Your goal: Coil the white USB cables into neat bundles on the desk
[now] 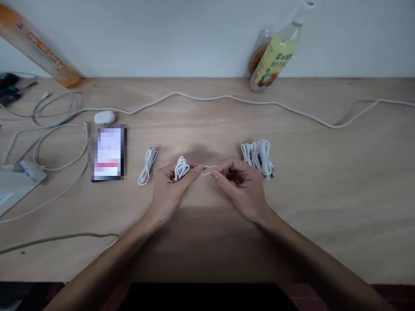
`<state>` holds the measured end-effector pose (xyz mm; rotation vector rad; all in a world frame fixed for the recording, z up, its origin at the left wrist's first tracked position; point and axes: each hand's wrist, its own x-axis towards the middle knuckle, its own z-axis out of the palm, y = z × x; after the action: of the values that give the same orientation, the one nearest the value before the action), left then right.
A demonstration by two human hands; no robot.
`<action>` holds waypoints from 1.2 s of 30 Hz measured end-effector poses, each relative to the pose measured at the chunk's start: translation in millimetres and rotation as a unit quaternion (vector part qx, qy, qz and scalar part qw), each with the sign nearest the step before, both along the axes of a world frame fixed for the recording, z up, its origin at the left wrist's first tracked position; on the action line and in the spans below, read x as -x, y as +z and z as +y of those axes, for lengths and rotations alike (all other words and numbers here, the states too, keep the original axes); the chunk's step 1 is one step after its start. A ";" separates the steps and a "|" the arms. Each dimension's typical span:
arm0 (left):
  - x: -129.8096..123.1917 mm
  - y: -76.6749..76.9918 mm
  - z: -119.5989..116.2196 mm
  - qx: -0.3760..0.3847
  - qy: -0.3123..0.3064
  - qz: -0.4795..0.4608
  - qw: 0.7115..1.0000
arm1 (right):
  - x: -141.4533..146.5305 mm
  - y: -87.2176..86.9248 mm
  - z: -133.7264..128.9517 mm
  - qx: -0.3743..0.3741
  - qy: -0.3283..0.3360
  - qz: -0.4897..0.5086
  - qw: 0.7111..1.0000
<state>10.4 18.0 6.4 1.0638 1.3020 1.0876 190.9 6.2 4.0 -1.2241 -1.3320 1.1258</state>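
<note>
A coiled white cable (181,168) sits in the crook of my left hand (173,183), whose thumb and finger are closed. Between my two hands runs a thin white tie (206,173), bent into curved strands. My left fingertips touch one end of it. The other end is pinched by my right hand (241,183), with its remaining fingers curled. To the left of my left hand lies a bundled white cable (148,166). Several more bundled white cables (257,155) lie together just beyond my right hand, which partly hides them.
A phone (108,153) and a white earbud case (104,117) lie at left, near loose cords and a power strip (19,181). One long white cord (207,99) crosses the back. Bottles (275,56) stand against the wall. A small white loop (222,120) lies mid-table.
</note>
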 end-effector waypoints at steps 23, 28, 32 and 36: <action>-1.2 17.0 3.5 0.154 -0.007 -0.153 0.976 | -1.4 -2.2 6.3 0.047 0.005 0.038 0.998; -0.8 18.6 4.1 0.165 -0.022 -0.169 0.972 | -1.4 -1.2 6.6 0.051 0.002 0.024 0.998; -1.0 19.3 5.1 0.171 -0.026 -0.181 0.968 | -0.6 -0.7 6.9 0.053 0.002 0.031 0.998; -1.1 20.8 5.1 0.170 -0.027 -0.183 0.968 | -0.5 -0.5 6.9 0.049 0.010 0.034 0.998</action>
<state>11.4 23.2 27.2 0.6048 1.1033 0.9238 191.4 13.0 3.5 -1.2339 -1.2525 1.2498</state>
